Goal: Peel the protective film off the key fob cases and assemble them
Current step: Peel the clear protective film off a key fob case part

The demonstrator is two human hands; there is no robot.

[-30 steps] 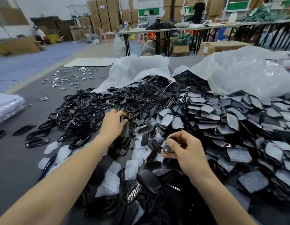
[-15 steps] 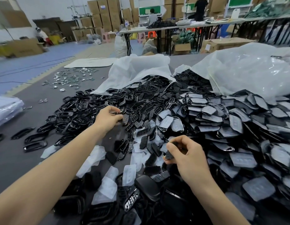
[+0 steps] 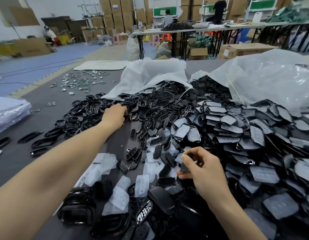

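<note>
Now the left grip [image 3: 114, 116] has reached further out, onto the heap of glossy frames [image 3: 84, 110]. Its fingers are hidden, so I cannot tell if it holds one. The right grip [image 3: 202, 170] still pinches a small black case part [image 3: 184, 166], with film-covered cases [image 3: 236, 134] piled just beyond it. Likely a matching frame is sought.

Right grip [image 3: 200, 168] pinches a black case piece [image 3: 183, 166] at five o'clock; left grip [image 3: 114, 115] rests among black frames [image 3: 84, 110] at nine o'clock.

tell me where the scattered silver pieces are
Head view: the silver pieces lie far left on the grey mat, beyond the black frames and left of the white bag.
</note>
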